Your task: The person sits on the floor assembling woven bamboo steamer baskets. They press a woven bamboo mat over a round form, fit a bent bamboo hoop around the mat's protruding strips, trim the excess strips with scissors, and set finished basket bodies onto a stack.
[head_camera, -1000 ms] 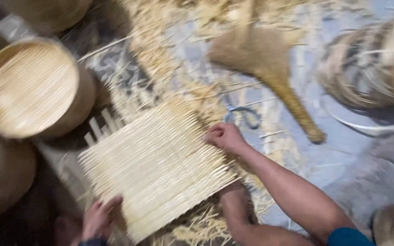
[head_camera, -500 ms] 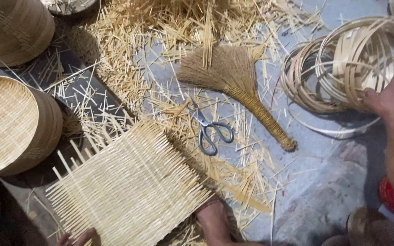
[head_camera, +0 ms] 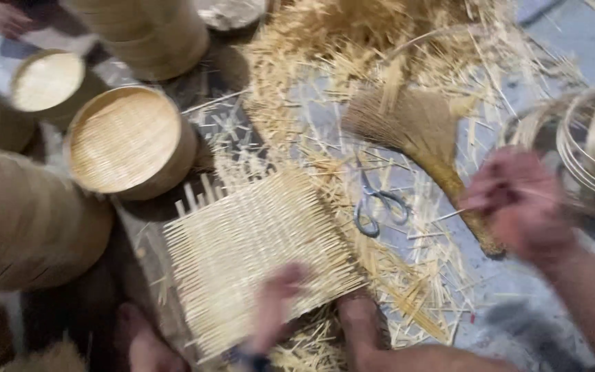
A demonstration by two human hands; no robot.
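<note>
bamboo mat [head_camera: 256, 255] under blurred left hand [head_camera: 277, 303]; right hand [head_camera: 518, 203] pinches a thin strip [head_camera: 449, 215].

A basket-weaving workshop, worked on the floor.

Round woven bamboo baskets [head_camera: 124, 141] stood stacked around a half-woven mat [head_camera: 256, 255], with split-strip offcuts [head_camera: 352, 41], coiled bamboo hoops [head_camera: 587, 138], scissors [head_camera: 374, 207] and a hand broom [head_camera: 421, 138] strewn about.

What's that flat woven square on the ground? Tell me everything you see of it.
The woven mat is a pale, flat panel of thin straw-coloured strips, with loose ends bristling past every edge. It lies tilted like a diamond on the littered floor. The blurred left hand rests on its lower edge; a foot is at its lower corner.
</note>
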